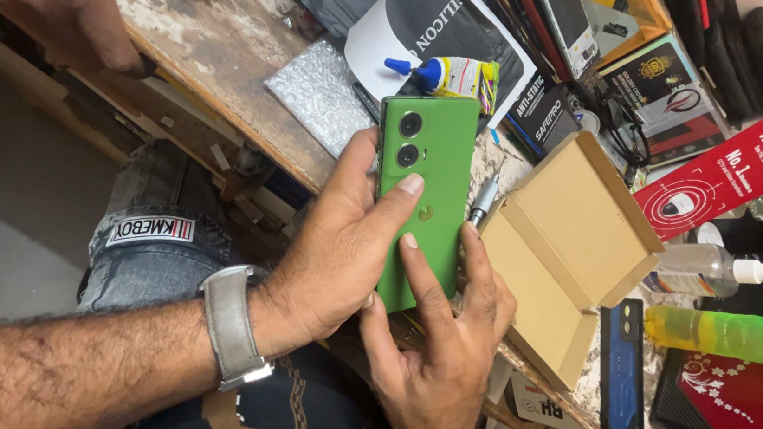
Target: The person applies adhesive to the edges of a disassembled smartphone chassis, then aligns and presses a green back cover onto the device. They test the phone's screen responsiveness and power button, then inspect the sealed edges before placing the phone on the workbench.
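The scene is evenly and fairly brightly lit by soft indoor light, with only faint shadows under the hands and beside the cardboard box [572, 252]. The green phone [421, 192] shows a mild sheen but no hard glare. Focus is sharp across the middle. The far corners look slightly softer, and the dark shelf area at the upper right loses detail.

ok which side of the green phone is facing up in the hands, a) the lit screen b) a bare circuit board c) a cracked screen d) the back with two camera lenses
d, the green phone shows its plain back with two round lenses near the top end, gripped between the left hand and the right hand, with fingers of the left hand laid across it.
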